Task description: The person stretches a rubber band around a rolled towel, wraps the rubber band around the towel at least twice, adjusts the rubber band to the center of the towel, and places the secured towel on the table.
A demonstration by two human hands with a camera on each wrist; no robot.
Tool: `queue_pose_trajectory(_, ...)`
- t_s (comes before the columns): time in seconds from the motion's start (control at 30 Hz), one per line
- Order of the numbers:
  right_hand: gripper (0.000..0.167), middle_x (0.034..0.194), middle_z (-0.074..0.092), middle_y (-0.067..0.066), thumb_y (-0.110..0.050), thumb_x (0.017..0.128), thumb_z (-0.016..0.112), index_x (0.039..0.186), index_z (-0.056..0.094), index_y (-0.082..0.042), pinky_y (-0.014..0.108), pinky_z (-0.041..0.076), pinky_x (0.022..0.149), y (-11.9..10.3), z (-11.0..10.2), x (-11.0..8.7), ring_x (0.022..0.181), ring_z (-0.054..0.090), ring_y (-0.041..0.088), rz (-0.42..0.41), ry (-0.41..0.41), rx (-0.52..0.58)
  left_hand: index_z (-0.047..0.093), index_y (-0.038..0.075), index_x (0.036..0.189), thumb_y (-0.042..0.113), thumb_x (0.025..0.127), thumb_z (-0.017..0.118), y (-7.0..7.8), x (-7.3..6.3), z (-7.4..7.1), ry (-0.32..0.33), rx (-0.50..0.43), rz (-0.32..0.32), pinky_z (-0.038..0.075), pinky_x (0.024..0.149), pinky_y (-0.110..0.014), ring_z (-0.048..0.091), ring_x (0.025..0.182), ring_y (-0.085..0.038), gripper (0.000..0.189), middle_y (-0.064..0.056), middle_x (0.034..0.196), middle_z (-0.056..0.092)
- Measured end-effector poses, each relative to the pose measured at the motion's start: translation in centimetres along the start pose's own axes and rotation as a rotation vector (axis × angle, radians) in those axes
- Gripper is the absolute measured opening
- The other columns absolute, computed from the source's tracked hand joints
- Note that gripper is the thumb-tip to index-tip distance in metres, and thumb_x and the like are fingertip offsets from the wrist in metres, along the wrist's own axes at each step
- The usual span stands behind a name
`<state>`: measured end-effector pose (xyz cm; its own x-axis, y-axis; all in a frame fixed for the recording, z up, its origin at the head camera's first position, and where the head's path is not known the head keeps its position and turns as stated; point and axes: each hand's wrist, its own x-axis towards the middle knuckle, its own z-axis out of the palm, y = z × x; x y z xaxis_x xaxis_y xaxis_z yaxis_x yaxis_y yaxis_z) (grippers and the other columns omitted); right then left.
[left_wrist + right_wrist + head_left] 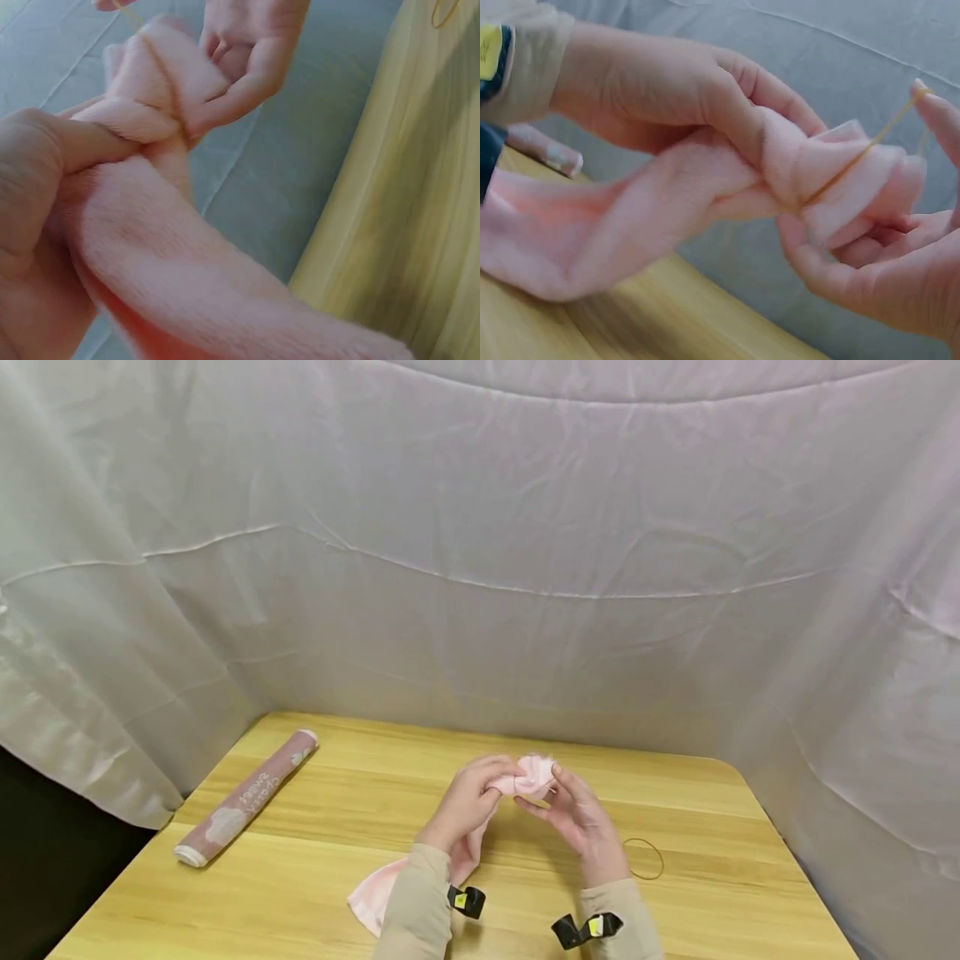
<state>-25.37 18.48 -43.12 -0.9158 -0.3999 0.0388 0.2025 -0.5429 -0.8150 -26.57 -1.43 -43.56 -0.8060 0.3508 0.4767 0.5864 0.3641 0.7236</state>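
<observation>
A pink plush towel (536,774) is held above the table, gathered into a bunch at its upper end. My left hand (472,797) grips it just below the bunch, thumb and fingers round the fabric. From there the loose length (622,232) hangs down to the left. A thin yellow rubber band (859,157) goes round the gathered part. With a fingertip, my right hand (581,822) hooks the band and stretches it away from the towel. The right thumb (802,244) touches the towel near the band in the right wrist view.
Another rubber band (663,862) lies on the wooden table (720,827), right of the right forearm. At the left, a rolled mauve item with white print (247,799) lies slantwise. A grey curtain (525,652) hangs behind the table and along its sides.
</observation>
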Motion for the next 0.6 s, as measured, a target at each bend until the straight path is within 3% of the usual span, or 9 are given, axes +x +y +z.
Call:
queue_pose_trajectory(0.17, 0.042, 0.113, 0.068, -0.004, -0.016, 0.099, 0.051, 0.136, 0.046, 0.003, 0.031, 0.056, 0.085, -0.3, 0.2, 0.0, 0.097, 0.065, 0.012, 0.038, 0.044, -0.245, 0.073, 0.017, 0.107, -0.006, 0.086, 0.058, 0.5, 0.0, -0.3, -0.1, 0.103, 0.007, 0.044, 0.107, -0.044, 0.056, 0.123, -0.023, 0.035, 0.0, 0.125, 0.066)
queue_pose_trajectory(0.33, 0.061, 0.102, 0.064, -0.003, -0.009, 0.092, 0.061, 0.142, 0.035, 0.012, 0.024, 0.057, 0.078, -0.1, 0.9, 0.2, 0.086, 0.065, 0.009, 0.06, 0.151, -0.473, 0.073, 0.013, 0.108, -0.003, 0.087, 0.06, 0.6, -0.1, -0.1, -0.124, 0.139, 0.003, 0.043, 0.108, -0.044, 0.055, 0.124, -0.024, 0.03, -0.002, 0.126, 0.066)
queue_pose_trajectory(0.43, 0.059, 0.1, 0.063, -0.001, -0.006, 0.088, 0.065, 0.14, 0.04, 0.011, 0.022, 0.057, 0.076, 0.2, 1.3, 0.3, 0.084, 0.064, 0.008, 0.051, 0.198, -0.578, 0.073, 0.015, 0.11, -0.002, 0.087, 0.061, 0.5, -0.1, 0.0, -0.12, 0.095, -0.036, 0.045, 0.106, -0.04, 0.057, 0.122, -0.022, 0.032, -0.002, 0.125, 0.066)
queue_pose_trajectory(0.6, 0.057, 0.109, 0.066, 0.011, -0.004, 0.083, 0.072, 0.134, 0.049, 0.008, 0.019, 0.054, 0.074, 0.8, 1.9, 0.4, 0.086, 0.061, 0.007, -0.011, 0.245, -0.762, 0.072, 0.018, 0.109, -0.001, 0.086, 0.063, 0.1, -0.3, 0.2, -0.063, -0.084, -0.159, 0.051, 0.079, -0.025, 0.062, 0.092, -0.015, 0.031, -0.003, 0.115, 0.071)
